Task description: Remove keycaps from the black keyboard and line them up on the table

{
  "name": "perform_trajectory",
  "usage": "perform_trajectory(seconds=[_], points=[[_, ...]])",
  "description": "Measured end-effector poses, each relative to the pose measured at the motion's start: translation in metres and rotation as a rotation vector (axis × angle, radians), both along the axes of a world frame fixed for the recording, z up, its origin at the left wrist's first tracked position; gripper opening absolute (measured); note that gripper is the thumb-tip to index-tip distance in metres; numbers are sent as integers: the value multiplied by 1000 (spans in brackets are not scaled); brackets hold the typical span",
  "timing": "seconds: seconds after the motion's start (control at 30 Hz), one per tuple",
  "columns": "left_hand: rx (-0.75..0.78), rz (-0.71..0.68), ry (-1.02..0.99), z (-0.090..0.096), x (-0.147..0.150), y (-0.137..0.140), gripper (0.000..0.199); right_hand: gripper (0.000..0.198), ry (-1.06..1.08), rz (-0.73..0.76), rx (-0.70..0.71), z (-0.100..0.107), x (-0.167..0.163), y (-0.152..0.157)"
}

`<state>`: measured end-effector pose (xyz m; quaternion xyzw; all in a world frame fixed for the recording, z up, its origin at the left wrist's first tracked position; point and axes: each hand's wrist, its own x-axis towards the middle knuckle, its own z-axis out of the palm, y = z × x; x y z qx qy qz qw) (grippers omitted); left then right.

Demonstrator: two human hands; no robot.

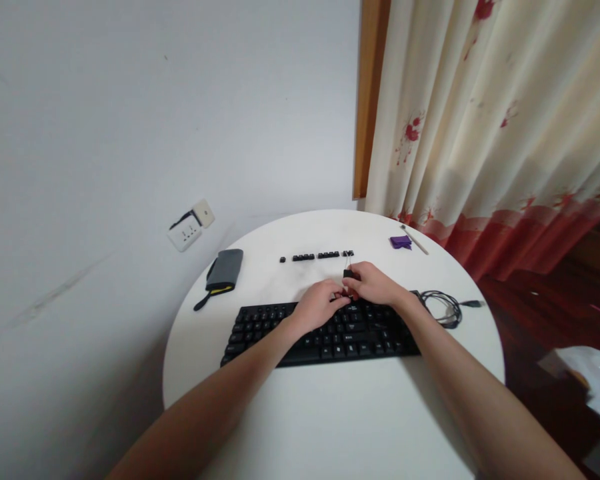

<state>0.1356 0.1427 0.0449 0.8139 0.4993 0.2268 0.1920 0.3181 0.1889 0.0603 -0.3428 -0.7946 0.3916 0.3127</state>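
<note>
On the white round table point(330, 413) lies a black keyboard point(353, 350), partly covered by my hands. Closed around the black handle of a wire keycap puller point(348, 273), my right hand point(373, 283) hovers over the keyboard's back edge, the two thin wires pointing away from me. My left hand point(316, 308) meets it there, fingers bent in a pinch; what lies between its fingertips is too small to make out. Behind the keyboard, loose black keycaps point(329, 255) form a line of short groups, with a single keycap point(283, 259) at its left end.
A grey pouch point(227, 268) with a strap rests on the left. Coiled black cable point(443, 310) sits at the right edge. Farther back are a folded purple cloth point(401, 243) and a thin brush point(415, 240). A wall with a socket point(185, 233) and a curtain point(460, 133) border the table.
</note>
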Motion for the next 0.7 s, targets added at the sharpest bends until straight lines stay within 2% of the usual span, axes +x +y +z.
perform_trajectory(seconds=[0.23,0.47,0.7], points=[[-54,-4,-32,1,-5,1,20,20,15,-91,51,-11,-12,1],[-167,-12,-30,6,-29,5,20,22,66,-123,80,-17,-33,-11],[-101,33,-122,22,-24,-2,13,24,136,-191,139,-10,-32,-15]])
